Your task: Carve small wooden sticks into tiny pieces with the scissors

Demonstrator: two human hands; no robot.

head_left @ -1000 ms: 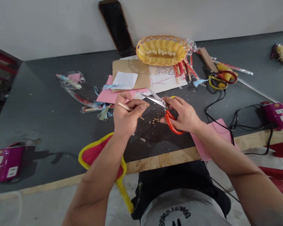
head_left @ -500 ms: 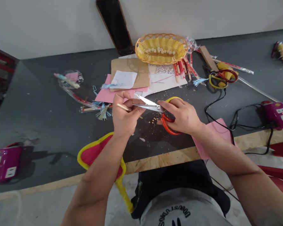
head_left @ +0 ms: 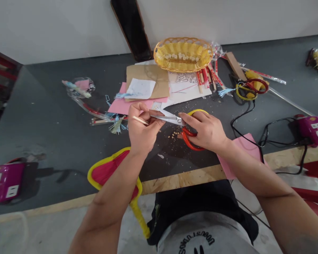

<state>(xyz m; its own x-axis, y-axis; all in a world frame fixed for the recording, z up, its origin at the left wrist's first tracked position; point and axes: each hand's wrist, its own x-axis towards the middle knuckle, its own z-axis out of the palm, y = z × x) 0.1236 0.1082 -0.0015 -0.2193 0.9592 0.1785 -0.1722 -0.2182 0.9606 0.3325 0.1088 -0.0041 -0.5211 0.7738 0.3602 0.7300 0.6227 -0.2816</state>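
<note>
Red-and-yellow scissors (head_left: 179,121) in the clamped right fingers (head_left: 191,120), pale stick (head_left: 140,120) tight between the left fingers (head_left: 139,107)

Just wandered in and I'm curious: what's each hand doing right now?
Left hand: closed, holding a thin pale stick.
Right hand: closed, holding partly open scissors.

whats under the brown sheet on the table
Pink paper shows past its left and lower edges, and a white sheet past its top and right. Anything else beneath the brown sheet is covered and can't be seen.
</note>
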